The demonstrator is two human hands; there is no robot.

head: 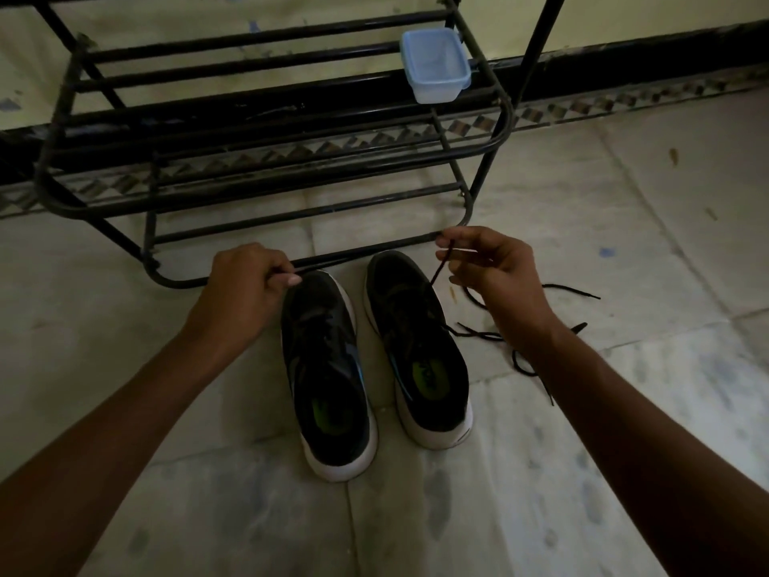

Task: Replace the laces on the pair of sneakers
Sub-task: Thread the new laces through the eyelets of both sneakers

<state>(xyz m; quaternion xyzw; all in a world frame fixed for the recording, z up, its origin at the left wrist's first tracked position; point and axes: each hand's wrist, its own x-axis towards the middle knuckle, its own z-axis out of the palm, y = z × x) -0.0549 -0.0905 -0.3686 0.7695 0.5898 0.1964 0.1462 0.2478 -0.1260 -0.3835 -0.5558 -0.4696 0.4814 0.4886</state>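
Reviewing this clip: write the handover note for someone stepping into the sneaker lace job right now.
Left hand: fingers pinch a dark lace strand by the toe of the left black, white-soled sneaker.
Right hand: fingers pinch a dark lace end rising from the right black, white-soled sneaker.
Both sneakers stand side by side on the pale tiled floor before the black metal rack.
Loose black laces lie right of the pair.
Done: threading begun on the right sneaker; too dim to judge further.
Left: finish lacing, check both sneakers.
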